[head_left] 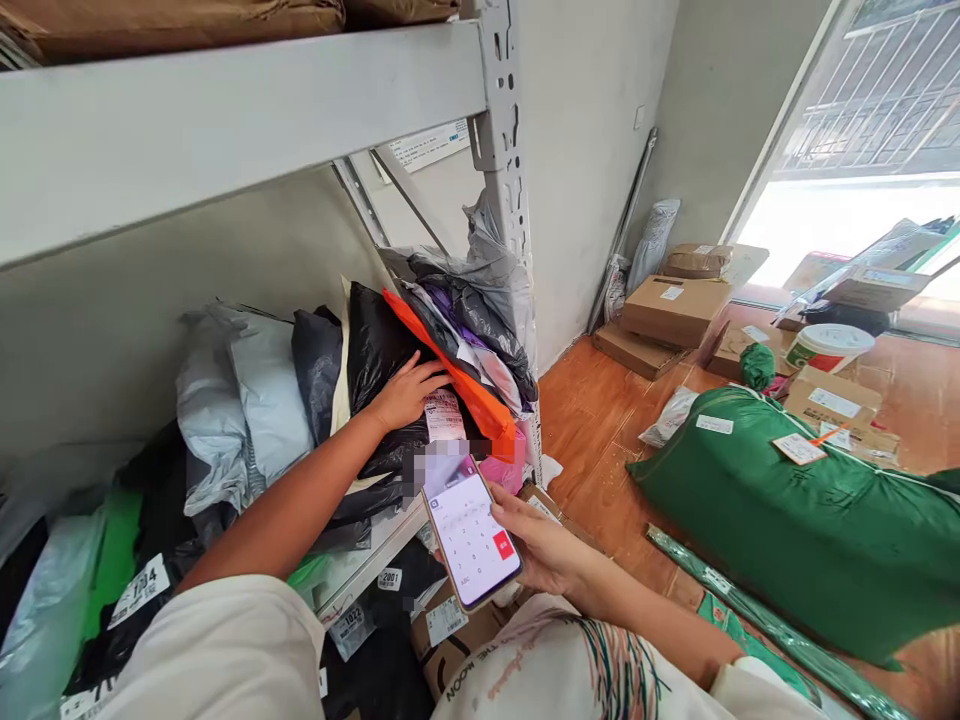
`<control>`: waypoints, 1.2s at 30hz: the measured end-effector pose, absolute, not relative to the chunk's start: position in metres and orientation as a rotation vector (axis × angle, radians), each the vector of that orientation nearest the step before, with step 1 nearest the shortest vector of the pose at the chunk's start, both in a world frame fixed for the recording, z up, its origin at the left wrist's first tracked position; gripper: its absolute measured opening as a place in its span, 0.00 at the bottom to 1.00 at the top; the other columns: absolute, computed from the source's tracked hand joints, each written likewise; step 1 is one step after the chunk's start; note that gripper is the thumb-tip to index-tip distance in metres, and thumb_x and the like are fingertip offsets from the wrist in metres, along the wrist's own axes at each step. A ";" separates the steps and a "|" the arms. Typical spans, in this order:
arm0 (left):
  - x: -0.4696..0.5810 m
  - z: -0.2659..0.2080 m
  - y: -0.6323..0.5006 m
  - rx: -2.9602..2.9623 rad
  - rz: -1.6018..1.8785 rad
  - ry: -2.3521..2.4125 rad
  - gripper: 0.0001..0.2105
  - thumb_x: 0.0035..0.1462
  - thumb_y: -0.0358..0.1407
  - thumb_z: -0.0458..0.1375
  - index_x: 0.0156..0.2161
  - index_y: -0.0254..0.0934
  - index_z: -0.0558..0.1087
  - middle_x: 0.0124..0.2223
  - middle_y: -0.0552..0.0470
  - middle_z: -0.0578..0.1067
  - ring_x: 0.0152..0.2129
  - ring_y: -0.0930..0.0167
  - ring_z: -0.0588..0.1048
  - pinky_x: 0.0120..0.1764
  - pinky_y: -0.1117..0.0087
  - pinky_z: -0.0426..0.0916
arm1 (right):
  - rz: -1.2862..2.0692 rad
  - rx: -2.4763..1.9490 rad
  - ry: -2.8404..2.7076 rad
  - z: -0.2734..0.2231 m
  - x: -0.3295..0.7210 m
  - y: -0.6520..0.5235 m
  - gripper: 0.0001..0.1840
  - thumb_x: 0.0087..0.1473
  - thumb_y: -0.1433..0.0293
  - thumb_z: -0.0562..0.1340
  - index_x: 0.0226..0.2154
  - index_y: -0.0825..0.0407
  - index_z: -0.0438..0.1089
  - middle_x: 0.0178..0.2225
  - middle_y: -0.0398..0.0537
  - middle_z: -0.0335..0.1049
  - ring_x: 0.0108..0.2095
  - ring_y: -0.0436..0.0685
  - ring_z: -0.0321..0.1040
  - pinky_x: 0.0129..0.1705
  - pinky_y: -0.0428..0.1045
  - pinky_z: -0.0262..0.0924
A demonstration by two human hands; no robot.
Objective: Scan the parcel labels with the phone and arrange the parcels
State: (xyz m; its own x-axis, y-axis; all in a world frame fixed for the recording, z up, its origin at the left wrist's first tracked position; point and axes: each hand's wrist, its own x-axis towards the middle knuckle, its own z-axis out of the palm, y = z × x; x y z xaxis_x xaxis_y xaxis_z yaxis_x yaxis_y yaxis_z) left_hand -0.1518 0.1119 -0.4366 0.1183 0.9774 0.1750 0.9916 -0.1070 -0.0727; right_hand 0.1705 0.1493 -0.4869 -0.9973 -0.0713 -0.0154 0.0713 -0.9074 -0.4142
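Observation:
My left hand [411,392] lies with its fingers stretched out on a black plastic mailer bag [379,335] that stands on the shelf. Just below the fingertips, a white printed label [445,415] shows on that bag. Right behind it leans an orange mailer bag [480,400], with dark and grey bags beyond. My right hand [544,545] is closed around a smartphone [474,540], whose lit screen faces up and shows a number keypad with a red button. A blurred patch covers the area above the phone's top edge.
White mailer bags [266,380] stand further left on the shelf. A perforated metal post [510,200] and a thick white beam [247,130] frame it. On the wooden floor at right lie a big green sack [765,520] and cardboard boxes [675,310]. Labelled parcels [448,620] sit below the shelf.

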 end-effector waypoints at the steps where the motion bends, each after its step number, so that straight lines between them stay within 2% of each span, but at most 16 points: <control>1: -0.152 -0.435 0.111 -2.237 -0.176 -1.990 0.30 0.54 0.22 0.47 0.62 0.39 0.65 0.64 0.43 0.65 0.64 0.65 0.60 0.68 0.44 0.39 | -3.008 -0.041 0.643 -0.485 0.167 0.149 0.33 0.49 0.56 0.72 0.52 0.49 0.61 0.46 0.52 0.78 0.44 0.63 0.78 0.48 0.57 0.69; 7: -0.155 -0.432 0.108 -2.268 -0.443 -2.026 0.27 0.56 0.32 0.47 0.62 0.37 0.64 0.64 0.44 0.67 0.63 0.65 0.62 0.68 0.50 0.38 | -3.170 0.046 0.783 -0.476 0.136 0.140 0.32 0.52 0.47 0.67 0.51 0.49 0.64 0.46 0.50 0.78 0.46 0.63 0.77 0.48 0.58 0.70; 11: -0.162 -0.437 0.111 -2.255 -0.458 -2.002 0.23 0.62 0.37 0.48 0.62 0.37 0.66 0.62 0.42 0.69 0.62 0.64 0.64 0.68 0.51 0.39 | -3.221 0.004 0.866 -0.470 0.125 0.137 0.31 0.53 0.45 0.64 0.50 0.48 0.64 0.46 0.50 0.77 0.45 0.63 0.77 0.47 0.59 0.71; 16: -0.163 -0.438 0.110 -2.267 -0.452 -1.963 0.24 0.66 0.45 0.49 0.62 0.38 0.65 0.62 0.41 0.69 0.62 0.64 0.64 0.68 0.51 0.39 | -3.246 0.035 0.907 -0.466 0.127 0.138 0.31 0.53 0.45 0.64 0.51 0.46 0.64 0.45 0.49 0.77 0.45 0.64 0.77 0.46 0.59 0.71; 27: -0.154 -0.433 0.110 -2.259 -0.507 -1.969 0.25 0.67 0.49 0.46 0.62 0.37 0.66 0.61 0.40 0.70 0.62 0.63 0.65 0.68 0.50 0.40 | -3.257 0.055 0.919 -0.471 0.128 0.140 0.30 0.55 0.45 0.62 0.52 0.47 0.65 0.46 0.50 0.77 0.44 0.63 0.77 0.46 0.58 0.71; 31: -0.155 -0.433 0.109 -2.295 -0.527 -1.946 0.27 0.67 0.50 0.42 0.62 0.37 0.65 0.62 0.40 0.69 0.63 0.63 0.64 0.68 0.50 0.40 | -3.240 0.057 0.917 -0.468 0.129 0.142 0.33 0.53 0.44 0.63 0.53 0.47 0.65 0.45 0.50 0.77 0.44 0.63 0.77 0.45 0.58 0.71; 36: -0.152 -0.431 0.110 -2.266 -0.511 -2.010 0.27 0.67 0.51 0.43 0.62 0.37 0.66 0.62 0.41 0.69 0.62 0.63 0.64 0.68 0.50 0.40 | -3.230 0.005 0.882 -0.464 0.129 0.144 0.35 0.53 0.43 0.64 0.54 0.48 0.63 0.43 0.51 0.78 0.43 0.64 0.78 0.45 0.58 0.71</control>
